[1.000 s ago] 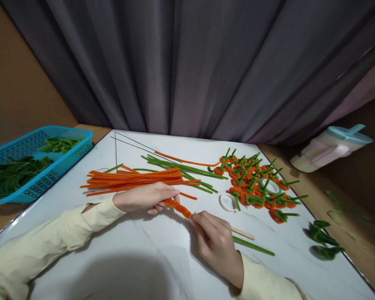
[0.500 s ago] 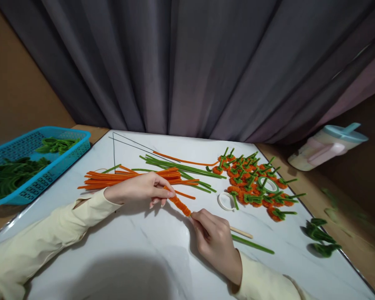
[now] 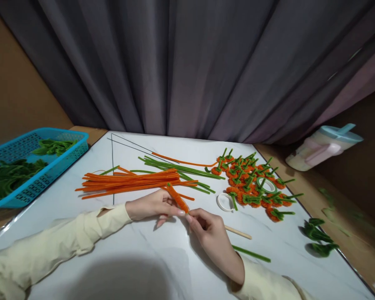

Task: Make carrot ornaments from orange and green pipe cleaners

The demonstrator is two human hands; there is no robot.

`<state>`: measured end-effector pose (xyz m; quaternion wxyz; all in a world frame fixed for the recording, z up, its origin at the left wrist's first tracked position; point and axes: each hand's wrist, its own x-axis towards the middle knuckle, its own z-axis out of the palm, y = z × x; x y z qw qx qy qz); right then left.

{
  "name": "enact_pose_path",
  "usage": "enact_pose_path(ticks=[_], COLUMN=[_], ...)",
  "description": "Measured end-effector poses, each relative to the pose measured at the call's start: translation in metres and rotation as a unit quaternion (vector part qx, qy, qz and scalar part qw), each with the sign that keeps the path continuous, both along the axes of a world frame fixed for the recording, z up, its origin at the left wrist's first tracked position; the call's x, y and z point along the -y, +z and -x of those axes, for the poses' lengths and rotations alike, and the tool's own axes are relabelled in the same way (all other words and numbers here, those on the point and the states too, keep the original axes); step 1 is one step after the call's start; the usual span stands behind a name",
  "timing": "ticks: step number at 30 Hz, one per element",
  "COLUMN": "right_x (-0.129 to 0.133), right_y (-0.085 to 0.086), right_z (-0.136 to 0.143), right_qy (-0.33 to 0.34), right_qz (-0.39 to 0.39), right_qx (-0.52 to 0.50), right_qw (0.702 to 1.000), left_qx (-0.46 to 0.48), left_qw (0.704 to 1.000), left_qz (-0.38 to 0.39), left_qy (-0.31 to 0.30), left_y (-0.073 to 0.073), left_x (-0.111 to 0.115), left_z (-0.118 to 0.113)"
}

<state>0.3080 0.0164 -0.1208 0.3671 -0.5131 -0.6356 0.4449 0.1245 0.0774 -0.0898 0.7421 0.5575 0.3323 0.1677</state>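
Observation:
A coil of orange pipe cleaner [image 3: 177, 197] with a green tip stands tilted between my hands, above the white marbled tabletop. Its lower end is pinched at the thumb and fingers of my left hand [image 3: 156, 207]. My right hand [image 3: 215, 234] grips the same lower end, its fingertips touching those of the left; the exact hold there is partly hidden. Behind my left hand lies a bundle of orange pipe cleaners [image 3: 128, 180], beside several green pipe cleaners [image 3: 187, 167]. Past my right hand lie a wooden stick [image 3: 238, 232] and a green pipe cleaner [image 3: 252, 253].
Many small orange pumpkins [image 3: 248, 185] with green stems cluster at the right, with a green tape roll [image 3: 266, 185] on them. A white ring [image 3: 225, 202] lies nearby. Green leaves [image 3: 318, 233] sit at the right edge, a blue basket [image 3: 39, 185] left, a tumbler [image 3: 320, 148] back right.
My left hand has slid toward me and right, from the coil's upper end to its lower end, meeting my right hand. The coil's green upper tip now shows.

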Motion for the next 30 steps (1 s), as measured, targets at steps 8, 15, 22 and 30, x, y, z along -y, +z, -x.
enact_pose_path(ticks=[8, 15, 22, 30], right_x=[-0.001, -0.002, -0.001, -0.001], right_y=[0.004, 0.007, 0.008, 0.006], right_z=[0.002, 0.001, 0.002, 0.002], right_qy=[0.061, 0.063, 0.046, 0.044], right_qz=[0.163, 0.170, 0.186, 0.183], right_qx=[-0.088, -0.079, -0.093, -0.105], right_qw=[0.981, 0.980, 0.977, 0.977], left_qx=[0.031, 0.059, 0.098, 0.087], left_qw=[0.998, 0.991, 0.983, 0.971], left_qz=[-0.007, 0.011, 0.058, 0.034], left_qy=[0.061, 0.121, 0.141, 0.219], left_y=[-0.012, -0.019, -0.020, -0.024], left_x=[0.007, 0.001, -0.003, -0.006], left_z=[-0.008, -0.004, 0.001, -0.002])
